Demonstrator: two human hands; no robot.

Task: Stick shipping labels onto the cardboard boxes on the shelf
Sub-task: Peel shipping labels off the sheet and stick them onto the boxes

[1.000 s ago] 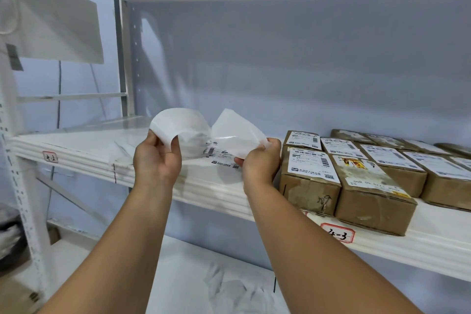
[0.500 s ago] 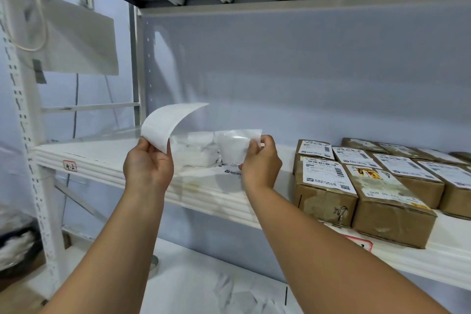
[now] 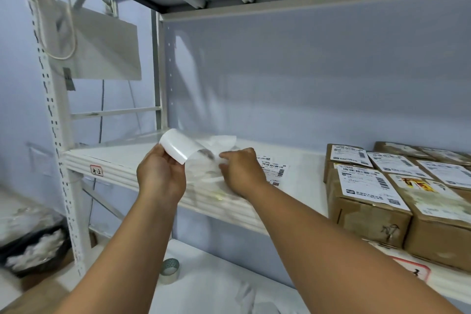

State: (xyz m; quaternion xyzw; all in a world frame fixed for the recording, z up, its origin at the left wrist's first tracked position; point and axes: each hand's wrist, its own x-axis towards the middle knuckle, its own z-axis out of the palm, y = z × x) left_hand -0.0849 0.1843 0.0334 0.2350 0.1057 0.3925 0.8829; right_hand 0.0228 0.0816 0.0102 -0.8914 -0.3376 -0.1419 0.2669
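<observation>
hands meet just above the front edge of the white shelf (image 3: pixel 303 186), left of its middle. the left hand (image 3: pixel 160 176) pinches a curled white sheet (image 3: pixel 179 146) between thumb and fingers; the sheet arches up and over toward the right, glossy, with no print on the side that shows. the right hand (image 3: pixel 242 173) is just beside it, back toward the camera, fingers reaching forward into thin translucent paper (image 3: pixel 219 145) that lies crumpled on the shelf. motion blur hides those fingers, so whether they grip the paper or only touch it cannot be told.

just right of the right hand, 1 printed shipping label (image 3: pixel 274 168) lies flat on the shelf, barcodes up. the cardboard boxes (image 3: pixel 367 201) stand well apart from the hands at the right end of the same shelf, packed side by side in rows, printed labels on the tops that show.

a red-bordered tag (image 3: pixel 96 170) sticks to the shelf's front edge at the left. on the lower level a tape roll (image 3: pixel 169 266) stands near the upright post, and a dark bin (image 3: pixel 33 250) of crumpled white paper sits at lower left.
</observation>
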